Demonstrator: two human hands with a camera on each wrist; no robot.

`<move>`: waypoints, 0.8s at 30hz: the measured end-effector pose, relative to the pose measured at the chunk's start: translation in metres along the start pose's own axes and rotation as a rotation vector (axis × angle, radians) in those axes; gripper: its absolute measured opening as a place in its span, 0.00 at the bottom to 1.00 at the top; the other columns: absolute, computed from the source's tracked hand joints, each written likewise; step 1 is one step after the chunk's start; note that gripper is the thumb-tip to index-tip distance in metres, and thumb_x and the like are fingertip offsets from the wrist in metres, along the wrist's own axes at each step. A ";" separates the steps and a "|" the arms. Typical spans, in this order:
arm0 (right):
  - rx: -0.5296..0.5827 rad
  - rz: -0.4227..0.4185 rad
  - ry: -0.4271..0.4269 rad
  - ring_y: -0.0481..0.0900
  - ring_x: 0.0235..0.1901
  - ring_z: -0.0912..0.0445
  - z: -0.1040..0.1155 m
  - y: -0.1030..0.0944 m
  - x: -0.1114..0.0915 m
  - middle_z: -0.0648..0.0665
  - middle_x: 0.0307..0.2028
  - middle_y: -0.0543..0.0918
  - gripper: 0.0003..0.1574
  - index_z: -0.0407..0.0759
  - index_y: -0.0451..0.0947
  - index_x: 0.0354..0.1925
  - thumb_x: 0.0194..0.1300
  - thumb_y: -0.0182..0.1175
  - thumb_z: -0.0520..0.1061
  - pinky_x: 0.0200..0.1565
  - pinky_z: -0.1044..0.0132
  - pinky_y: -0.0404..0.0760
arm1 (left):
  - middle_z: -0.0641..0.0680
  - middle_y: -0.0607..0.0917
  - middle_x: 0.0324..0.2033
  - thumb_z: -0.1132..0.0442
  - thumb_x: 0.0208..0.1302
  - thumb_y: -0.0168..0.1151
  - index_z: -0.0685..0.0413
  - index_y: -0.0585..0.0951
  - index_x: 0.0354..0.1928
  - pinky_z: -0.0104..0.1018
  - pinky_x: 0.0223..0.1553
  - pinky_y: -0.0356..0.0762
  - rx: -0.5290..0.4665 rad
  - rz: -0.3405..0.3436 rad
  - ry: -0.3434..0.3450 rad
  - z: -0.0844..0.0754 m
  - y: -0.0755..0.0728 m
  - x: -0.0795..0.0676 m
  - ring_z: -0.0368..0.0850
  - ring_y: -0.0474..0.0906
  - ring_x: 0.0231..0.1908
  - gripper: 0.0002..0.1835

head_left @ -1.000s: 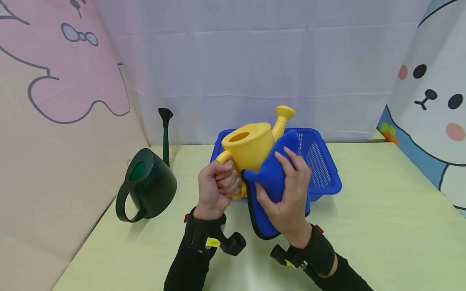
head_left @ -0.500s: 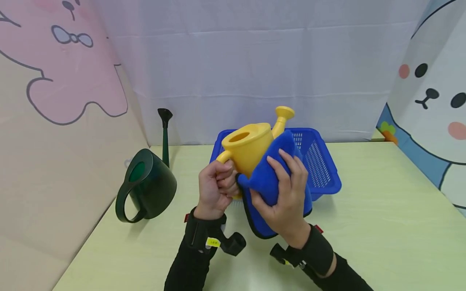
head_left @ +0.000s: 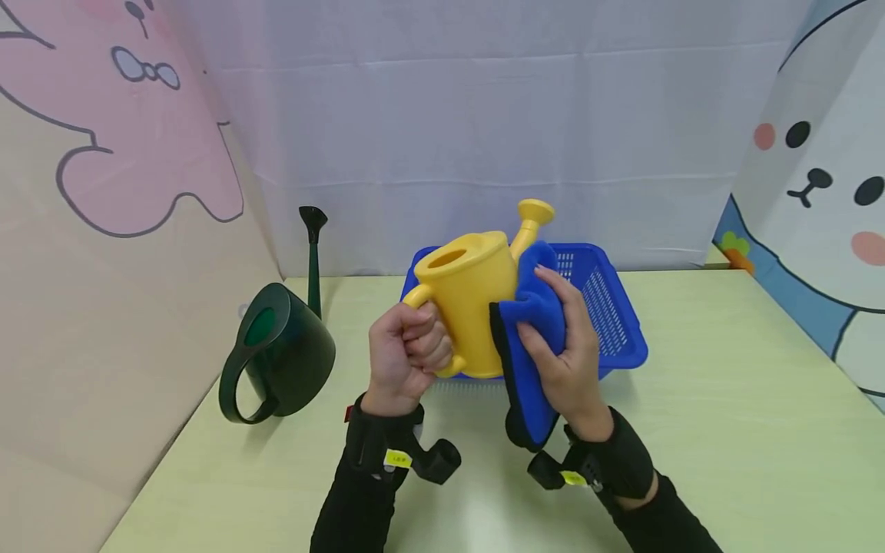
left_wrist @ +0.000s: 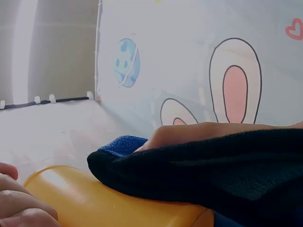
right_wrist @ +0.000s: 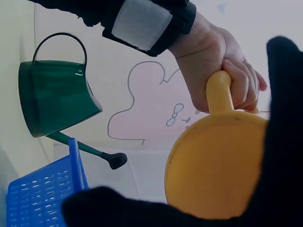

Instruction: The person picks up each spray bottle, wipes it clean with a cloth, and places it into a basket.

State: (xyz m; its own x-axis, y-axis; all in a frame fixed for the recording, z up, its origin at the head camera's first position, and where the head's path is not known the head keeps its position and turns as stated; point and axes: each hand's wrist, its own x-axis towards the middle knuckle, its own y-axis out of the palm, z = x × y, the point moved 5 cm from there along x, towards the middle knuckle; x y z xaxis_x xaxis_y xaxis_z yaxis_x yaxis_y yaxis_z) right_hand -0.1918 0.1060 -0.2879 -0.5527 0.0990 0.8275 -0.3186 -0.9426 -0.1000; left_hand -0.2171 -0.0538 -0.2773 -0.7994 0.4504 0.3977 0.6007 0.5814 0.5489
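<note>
My left hand (head_left: 408, 357) grips the handle of a yellow watering can (head_left: 477, 307), held up in front of a blue basket (head_left: 615, 307). A blue cloth with black edging (head_left: 535, 338) is held by my right hand (head_left: 570, 357), whose thumb and fingers curl around it against the can's right side. In the left wrist view, the cloth's dark edge (left_wrist: 156, 175) lies along the yellow can (left_wrist: 94, 194). The right wrist view shows the can's round base (right_wrist: 213, 161) and the left hand's curled fingers (right_wrist: 241, 80) on the handle.
A dark green watering can (head_left: 297, 353) stands on the left of the pale table (head_left: 719, 430), its spout pointing to the back. Behind the basket hangs a white curtain (head_left: 442, 138). Printed sheets (head_left: 152, 153) flank both sides.
My right hand has shifted the cloth rightward along the yellow can, uncovering more of its side. The can and left hand have moved slightly left. The green can stays put.
</note>
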 end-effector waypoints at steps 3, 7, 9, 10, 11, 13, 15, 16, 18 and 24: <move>-0.057 -0.008 -0.007 0.68 0.53 0.52 0.001 0.001 -0.001 0.38 0.58 0.68 0.35 0.39 0.62 0.59 0.50 0.51 0.37 0.52 0.52 0.71 | 0.46 0.52 0.07 0.67 0.56 0.24 0.48 0.54 0.11 0.31 0.10 0.38 0.002 0.015 0.004 -0.001 -0.001 0.000 0.39 0.48 0.06 0.17; -0.162 -0.056 -0.085 0.64 0.57 0.50 0.008 0.005 -0.004 0.36 0.58 0.68 0.35 0.37 0.64 0.58 0.49 0.53 0.43 0.53 0.41 0.66 | 0.46 0.52 0.07 0.67 0.56 0.24 0.48 0.54 0.11 0.31 0.09 0.38 0.005 0.049 -0.002 0.000 -0.003 0.002 0.39 0.48 0.06 0.17; -0.220 -0.084 -0.143 0.63 0.57 0.47 0.012 0.008 -0.007 0.35 0.57 0.68 0.34 0.37 0.65 0.57 0.51 0.54 0.48 0.53 0.40 0.64 | 0.46 0.52 0.07 0.67 0.57 0.24 0.48 0.54 0.12 0.31 0.09 0.38 0.004 0.063 -0.011 0.001 -0.004 0.002 0.39 0.49 0.06 0.17; -0.251 -0.097 -0.176 0.62 0.57 0.45 0.015 0.010 -0.009 0.34 0.57 0.68 0.34 0.36 0.65 0.56 0.52 0.53 0.51 0.53 0.40 0.63 | 0.46 0.52 0.07 0.67 0.57 0.24 0.48 0.54 0.12 0.31 0.09 0.38 0.000 0.069 -0.017 0.001 -0.004 0.003 0.38 0.49 0.05 0.17; -0.282 -0.111 -0.210 0.62 0.57 0.44 0.018 0.012 -0.011 0.33 0.56 0.68 0.35 0.35 0.65 0.55 0.53 0.53 0.54 0.53 0.39 0.62 | 0.46 0.52 0.07 0.67 0.57 0.24 0.48 0.54 0.12 0.31 0.09 0.38 -0.005 0.074 -0.022 0.002 -0.004 0.003 0.38 0.49 0.05 0.17; -0.342 -0.135 -0.275 0.61 0.56 0.41 0.022 0.017 -0.015 0.32 0.56 0.68 0.36 0.35 0.66 0.54 0.54 0.52 0.58 0.53 0.38 0.61 | 0.46 0.51 0.07 0.67 0.57 0.25 0.48 0.54 0.12 0.31 0.09 0.38 -0.010 0.074 -0.035 0.003 -0.005 0.004 0.37 0.48 0.05 0.17; -0.396 -0.149 -0.326 0.60 0.56 0.38 0.026 0.021 -0.019 0.32 0.55 0.67 0.36 0.36 0.67 0.53 0.54 0.52 0.59 0.52 0.36 0.60 | 0.45 0.51 0.07 0.67 0.57 0.26 0.47 0.55 0.12 0.30 0.09 0.37 -0.018 0.065 -0.049 0.004 -0.005 0.005 0.36 0.48 0.05 0.17; -0.417 -0.154 -0.347 0.60 0.56 0.38 0.028 0.023 -0.021 0.31 0.55 0.67 0.35 0.36 0.67 0.52 0.54 0.52 0.59 0.52 0.36 0.60 | 0.45 0.52 0.08 0.67 0.57 0.26 0.47 0.55 0.11 0.30 0.10 0.37 -0.017 0.054 -0.056 0.004 -0.006 0.005 0.36 0.48 0.05 0.18; -0.444 -0.156 -0.380 0.60 0.55 0.37 0.031 0.026 -0.024 0.31 0.55 0.67 0.34 0.37 0.68 0.52 0.54 0.52 0.59 0.52 0.35 0.60 | 0.44 0.52 0.07 0.67 0.57 0.27 0.46 0.56 0.11 0.29 0.10 0.37 -0.017 0.026 -0.070 0.005 -0.006 0.005 0.34 0.48 0.05 0.18; -0.430 -0.137 -0.398 0.60 0.55 0.36 0.031 0.025 -0.023 0.31 0.54 0.67 0.33 0.37 0.68 0.51 0.54 0.53 0.58 0.51 0.36 0.62 | 0.43 0.53 0.07 0.67 0.57 0.28 0.46 0.56 0.11 0.29 0.10 0.37 -0.012 -0.006 -0.083 0.005 -0.008 0.006 0.34 0.49 0.05 0.18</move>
State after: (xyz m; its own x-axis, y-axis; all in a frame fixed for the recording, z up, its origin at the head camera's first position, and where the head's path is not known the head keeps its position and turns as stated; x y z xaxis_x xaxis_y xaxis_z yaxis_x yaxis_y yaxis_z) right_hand -0.1631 0.0698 -0.2919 -0.1803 0.0056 0.9836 -0.6955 -0.7078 -0.1235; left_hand -0.2262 -0.0523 -0.2830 -0.7986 0.5017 0.3324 0.5951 0.5762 0.5601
